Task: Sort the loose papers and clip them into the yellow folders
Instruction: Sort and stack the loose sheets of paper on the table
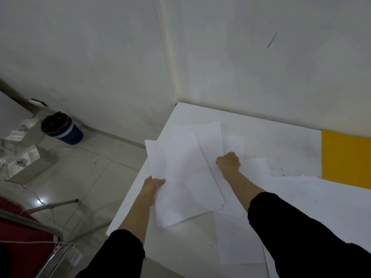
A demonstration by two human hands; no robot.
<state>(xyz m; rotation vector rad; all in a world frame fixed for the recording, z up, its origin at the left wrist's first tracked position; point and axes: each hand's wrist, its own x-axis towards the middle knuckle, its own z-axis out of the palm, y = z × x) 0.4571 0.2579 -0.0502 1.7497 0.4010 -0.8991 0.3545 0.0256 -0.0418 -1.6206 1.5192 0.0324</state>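
Your left hand [153, 182] is gripping a sheaf of papers [184, 183] at its near-left edge, thumb on top and fingers under. The sheaf is tilting up off the surface [281, 141], and its far-left corner is poking out past the surface's left edge, over the floor [90, 173].

Your right hand [228, 160] is sitting just right of the sheaf, knuckles up and fingers curled down onto the loose sheets [239, 237]. I cannot tell whether it is pinching a sheet or only pressing. The loose sheets are overlapping and fanning out beyond, under and behind both hands, with edges askew.

The yellow folder [345, 157] is lying flat well right of your right hand, cut off by the frame edge, with bare surface between the two. Walls [261, 67] are closing in the surface's far side and the corner beyond your hands, so room is running out that way.

Left of your left hand the surface is ending. A bin [62, 127] is standing on the floor far off, and a red chair [24, 237] is near your left elbow.
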